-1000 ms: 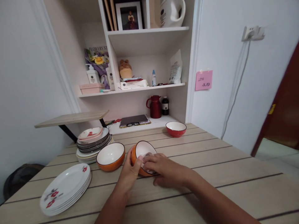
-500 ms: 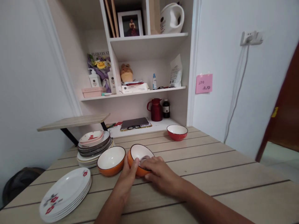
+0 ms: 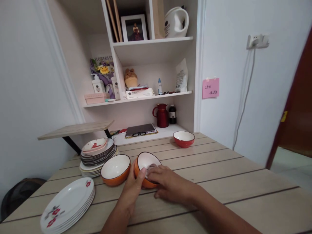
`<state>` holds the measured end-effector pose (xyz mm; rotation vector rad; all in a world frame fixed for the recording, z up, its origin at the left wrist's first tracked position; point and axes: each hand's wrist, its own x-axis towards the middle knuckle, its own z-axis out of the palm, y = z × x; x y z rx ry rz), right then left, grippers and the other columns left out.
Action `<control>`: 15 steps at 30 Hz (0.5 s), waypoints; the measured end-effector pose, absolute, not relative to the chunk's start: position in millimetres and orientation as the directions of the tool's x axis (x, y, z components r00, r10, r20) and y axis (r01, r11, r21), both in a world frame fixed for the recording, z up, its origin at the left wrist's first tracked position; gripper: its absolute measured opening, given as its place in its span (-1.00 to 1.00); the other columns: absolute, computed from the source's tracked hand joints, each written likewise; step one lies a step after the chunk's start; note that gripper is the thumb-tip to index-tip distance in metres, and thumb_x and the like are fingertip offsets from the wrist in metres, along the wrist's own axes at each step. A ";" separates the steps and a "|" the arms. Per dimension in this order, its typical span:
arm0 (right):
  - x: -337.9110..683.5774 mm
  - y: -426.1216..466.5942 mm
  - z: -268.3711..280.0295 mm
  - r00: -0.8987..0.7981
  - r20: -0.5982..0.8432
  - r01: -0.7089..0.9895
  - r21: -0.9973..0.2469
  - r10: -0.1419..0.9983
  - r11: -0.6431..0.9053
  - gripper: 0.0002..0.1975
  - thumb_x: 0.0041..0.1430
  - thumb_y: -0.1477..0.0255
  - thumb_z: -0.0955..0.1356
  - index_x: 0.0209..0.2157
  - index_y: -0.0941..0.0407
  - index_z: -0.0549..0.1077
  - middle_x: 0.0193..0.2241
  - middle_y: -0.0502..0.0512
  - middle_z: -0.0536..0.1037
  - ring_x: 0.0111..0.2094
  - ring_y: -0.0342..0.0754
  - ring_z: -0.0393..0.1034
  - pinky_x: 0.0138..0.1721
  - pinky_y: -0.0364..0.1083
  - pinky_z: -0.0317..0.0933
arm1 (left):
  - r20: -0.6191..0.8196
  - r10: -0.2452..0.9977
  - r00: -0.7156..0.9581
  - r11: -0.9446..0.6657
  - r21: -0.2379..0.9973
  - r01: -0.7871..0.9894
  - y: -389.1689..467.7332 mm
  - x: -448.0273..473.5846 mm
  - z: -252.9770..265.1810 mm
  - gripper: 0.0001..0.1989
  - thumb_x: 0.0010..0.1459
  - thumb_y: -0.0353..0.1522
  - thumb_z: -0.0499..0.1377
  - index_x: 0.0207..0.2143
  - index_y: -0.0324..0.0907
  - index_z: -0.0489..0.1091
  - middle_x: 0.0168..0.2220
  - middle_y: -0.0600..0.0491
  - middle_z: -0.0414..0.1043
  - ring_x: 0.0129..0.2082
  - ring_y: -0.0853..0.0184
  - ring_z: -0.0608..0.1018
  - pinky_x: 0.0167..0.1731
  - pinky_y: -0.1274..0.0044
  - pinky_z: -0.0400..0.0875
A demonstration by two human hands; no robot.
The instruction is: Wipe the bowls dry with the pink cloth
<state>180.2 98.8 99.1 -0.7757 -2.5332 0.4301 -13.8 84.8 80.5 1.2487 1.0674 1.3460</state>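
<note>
An orange bowl (image 3: 145, 161) with a white inside and dark rim is tilted on the table in front of me. My left hand (image 3: 135, 178) grips its left side, thumb over the rim. Inside the bowl, my right hand (image 3: 165, 182) presses a crumpled pale greyish cloth (image 3: 151, 167) against the wall, fingers bent over it. Most of the cloth is hidden by those fingers. A second orange bowl (image 3: 115, 166) sits upright just left of my left hand. Farther back on the right stands a red bowl (image 3: 184, 139), white inside.
White plates with red flowers (image 3: 69, 201) are stacked at the front left. Behind them rises a mixed stack of plates and small dishes (image 3: 96, 156), near a low wooden stand (image 3: 78, 128). Shelves at the back hold a red jug (image 3: 162, 115) and a laptop (image 3: 140, 129).
The right hand has shifted slightly within the tilted bowl, cloth still under its fingers. The left hand keeps its grip. The whole view has moved a little.
</note>
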 end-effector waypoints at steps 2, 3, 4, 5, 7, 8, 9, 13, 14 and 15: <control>180.3 97.7 99.3 -0.737 0.334 0.461 -0.386 0.587 0.799 -0.51 0.15 0.57 0.43 0.10 -0.05 0.47 0.22 0.12 0.46 0.23 0.16 0.26 0.19 0.15 0.10 | 0.148 0.989 0.031 -0.145 0.985 -0.090 84.5 -14.1 80.7 -0.30 0.26 -0.02 0.25 0.34 -0.09 0.21 0.33 -0.13 0.33 0.32 0.09 0.37 0.32 0.32 0.19; 179.8 96.4 99.7 -0.735 0.333 0.473 -0.372 0.590 0.799 -0.52 0.16 0.60 0.40 0.10 -0.04 0.47 0.20 0.12 0.48 0.20 0.16 0.29 0.17 0.14 0.11 | 0.155 0.987 0.045 -0.150 0.984 -0.093 84.3 -14.3 80.8 -0.30 0.26 -0.01 0.25 0.33 -0.09 0.22 0.33 -0.13 0.32 0.34 0.09 0.35 0.34 0.31 0.17; 179.0 94.8 100.2 -0.733 0.330 0.487 -0.357 0.595 0.797 -0.51 0.17 0.62 0.38 0.10 -0.04 0.46 0.16 0.11 0.50 0.16 0.15 0.32 0.15 0.14 0.12 | 0.163 0.985 0.054 -0.158 0.983 -0.093 84.2 -14.6 80.6 -0.30 0.27 -0.01 0.25 0.34 -0.10 0.22 0.33 -0.14 0.32 0.35 0.09 0.33 0.35 0.30 0.14; 178.1 93.0 100.5 -0.729 0.326 0.502 -0.345 0.602 0.793 -0.52 0.17 0.63 0.37 0.09 -0.04 0.46 0.12 0.11 0.53 0.11 0.15 0.35 0.12 0.14 0.13 | 0.171 0.984 0.057 -0.166 0.982 -0.092 84.3 -15.0 80.3 -0.29 0.27 0.01 0.24 0.34 -0.10 0.21 0.34 -0.15 0.30 0.37 0.08 0.31 0.36 0.28 0.11; 176.6 90.0 100.7 -0.716 0.323 0.527 -0.332 0.619 0.783 -0.54 0.18 0.61 0.37 0.09 -0.03 0.44 0.06 0.11 0.55 0.03 0.14 0.38 0.08 0.14 0.14 | 0.186 0.981 0.051 -0.182 0.980 -0.081 85.0 -16.2 78.8 -0.25 0.27 0.03 0.22 0.38 -0.10 0.17 0.37 -0.16 0.24 0.41 0.07 0.23 0.39 0.25 0.04; 176.0 89.0 100.3 -0.707 0.326 0.534 -0.336 0.628 0.776 -0.55 0.19 0.59 0.37 0.09 -0.03 0.44 0.05 0.11 0.55 0.02 0.15 0.37 0.07 0.14 0.14 | 0.192 0.980 0.047 -0.188 0.979 -0.073 85.6 -16.9 77.8 -0.23 0.27 0.04 0.21 0.40 -0.09 0.13 0.40 -0.16 0.19 0.43 0.08 0.19 0.40 0.25 0.00; 175.5 88.4 99.7 -0.698 0.327 0.538 -0.347 0.637 0.768 -0.54 0.20 0.58 0.37 0.11 -0.04 0.42 0.06 0.10 0.54 0.03 0.15 0.36 0.07 0.14 0.13 | 0.195 0.980 0.042 -0.192 0.979 -0.065 86.3 -17.6 76.6 -0.20 0.27 0.04 0.22 0.41 -0.08 0.09 0.43 -0.15 0.13 0.45 0.08 0.15 0.41 0.25 -0.03; 173.3 89.3 95.7 -0.660 0.326 0.537 -0.425 0.676 0.729 -0.57 0.23 0.55 0.37 0.10 -0.07 0.41 0.07 0.08 0.53 0.04 0.14 0.33 0.08 0.13 0.12 | 0.205 0.977 0.051 -0.204 0.979 -0.020 87.3 -19.2 73.7 -0.12 0.24 0.05 0.24 0.45 -0.06 -0.01 0.46 -0.16 0.06 0.47 0.09 0.09 0.41 0.28 -0.07; 172.3 89.6 94.7 -0.646 0.332 0.535 -0.446 0.687 0.718 -0.60 0.23 0.55 0.36 0.07 -0.05 0.42 0.07 0.09 0.53 0.04 0.13 0.33 0.08 0.13 0.12 | 0.217 0.975 0.054 -0.218 0.976 -0.005 87.1 -19.3 73.6 -0.11 0.24 0.05 0.24 0.45 -0.07 -0.01 0.44 -0.18 0.10 0.46 0.08 0.11 0.41 0.27 -0.06; 171.0 89.5 94.1 -0.629 0.341 0.532 -0.466 0.698 0.707 -0.62 0.23 0.54 0.36 0.06 -0.04 0.43 0.08 0.10 0.52 0.03 0.13 0.33 0.08 0.13 0.12 | 0.231 0.971 0.057 -0.232 0.973 0.010 87.0 -19.3 73.6 -0.11 0.23 0.05 0.25 0.45 -0.08 0.00 0.42 -0.18 0.14 0.45 0.07 0.13 0.41 0.26 -0.04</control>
